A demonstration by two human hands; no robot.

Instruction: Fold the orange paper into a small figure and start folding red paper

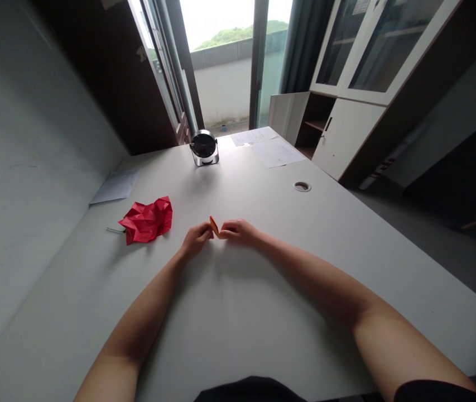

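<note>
A small orange folded paper (214, 225) stands between my two hands on the white desk (263, 290). My left hand (196, 239) pinches it from the left with curled fingers. My right hand (238, 231) pinches it from the right, fingers closed too. Both forearms rest on the desk. To the left of my left hand lies a crumpled red paper piece (147, 221) with many creases.
A small round desk fan (204, 147) stands at the far edge of the desk. Loose white sheets (275, 152) lie at the back right, another sheet (116, 186) at the left by the wall. A cable hole (302, 186) sits at right. Cabinets stand beyond.
</note>
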